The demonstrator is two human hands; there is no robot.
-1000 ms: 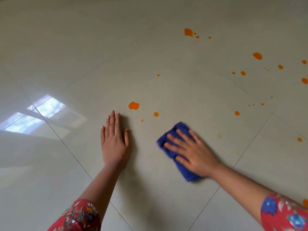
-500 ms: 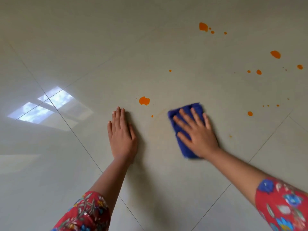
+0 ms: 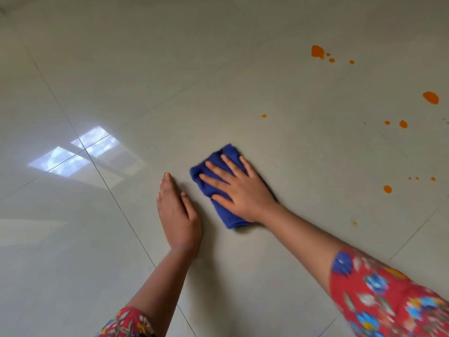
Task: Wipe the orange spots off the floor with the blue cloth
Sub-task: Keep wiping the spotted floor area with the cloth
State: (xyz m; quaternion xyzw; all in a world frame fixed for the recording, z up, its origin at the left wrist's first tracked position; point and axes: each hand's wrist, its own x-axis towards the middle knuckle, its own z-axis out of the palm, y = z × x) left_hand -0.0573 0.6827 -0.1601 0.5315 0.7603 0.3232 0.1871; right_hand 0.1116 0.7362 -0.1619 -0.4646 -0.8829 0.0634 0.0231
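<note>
Cloth point(image 3: 220, 186) sits mid-frame on the floor point(image 3: 170, 81), right hand point(image 3: 239, 190) flat on it, fingers spread. Left hand point(image 3: 177, 212) just beside, fingers pressed together. Orange spots point(image 3: 430, 97) dot the upper right.

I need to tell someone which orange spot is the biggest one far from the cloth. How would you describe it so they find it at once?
Start from the folded blue cloth under the right hand on the glossy grey tile floor, then look far up and to the right. The large orange blot lies there; alone among the spots, it has three small orange droplets trailing to its right.
</note>
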